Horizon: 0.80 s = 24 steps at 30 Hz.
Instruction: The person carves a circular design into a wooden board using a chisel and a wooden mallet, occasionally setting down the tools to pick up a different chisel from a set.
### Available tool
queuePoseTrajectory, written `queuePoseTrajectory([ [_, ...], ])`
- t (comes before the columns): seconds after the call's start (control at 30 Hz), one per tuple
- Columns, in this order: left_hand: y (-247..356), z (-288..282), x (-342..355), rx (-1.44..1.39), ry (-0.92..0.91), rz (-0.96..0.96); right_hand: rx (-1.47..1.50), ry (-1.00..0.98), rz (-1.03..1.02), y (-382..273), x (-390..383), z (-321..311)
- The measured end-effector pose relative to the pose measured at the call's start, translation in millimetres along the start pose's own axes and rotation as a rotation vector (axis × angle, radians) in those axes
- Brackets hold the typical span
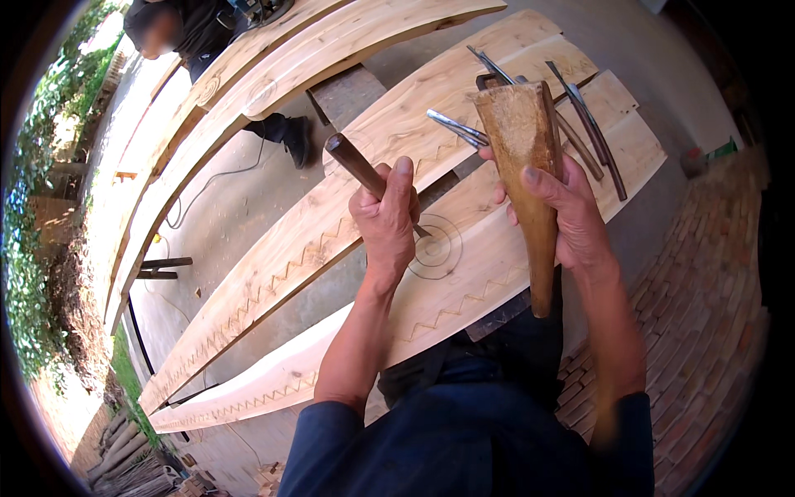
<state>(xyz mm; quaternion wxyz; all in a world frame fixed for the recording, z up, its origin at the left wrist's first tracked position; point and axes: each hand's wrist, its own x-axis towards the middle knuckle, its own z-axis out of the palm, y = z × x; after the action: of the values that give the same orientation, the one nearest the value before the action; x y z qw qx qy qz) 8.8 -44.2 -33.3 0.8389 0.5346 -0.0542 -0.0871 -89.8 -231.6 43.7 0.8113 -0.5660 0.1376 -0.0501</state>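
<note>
My left hand is wrapped round the dark wooden handle of a chisel. The blade end comes down beside carved concentric circles on the nearer long pale board. My right hand grips a worn wooden mallet, its broad end away from me and its narrow end towards my lap. Shiny metal chisel ends show left of the mallet, close to my right fingertips; whether those fingers touch them I cannot tell. A zigzag line is cut along the board's near edge.
Several carving chisels lie at the boards' right end. A second zigzag-carved board runs beyond the nearer one, with a gap between. Farther off stand long curved timbers, a power tool and another person. A cord crosses the floor.
</note>
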Motion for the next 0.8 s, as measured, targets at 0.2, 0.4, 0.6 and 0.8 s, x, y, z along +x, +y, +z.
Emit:
queuePoseTrajectory([
  [0.2,0,7,-2,0.006,-0.009,-0.002,-0.896,0.005,-0.576,-58,37,29],
  [0.4,0,12,-4,0.055,-0.025,-0.019,-0.774,0.113,-1.087,-137,42,82],
  [0.6,3,10,-4,0.084,0.016,-0.016,-1.591,-0.236,-1.166,-98,76,75],
  [0.8,-7,7,-11,0.133,-0.008,0.029,-1.012,0.091,-1.308,-86,63,81],
])
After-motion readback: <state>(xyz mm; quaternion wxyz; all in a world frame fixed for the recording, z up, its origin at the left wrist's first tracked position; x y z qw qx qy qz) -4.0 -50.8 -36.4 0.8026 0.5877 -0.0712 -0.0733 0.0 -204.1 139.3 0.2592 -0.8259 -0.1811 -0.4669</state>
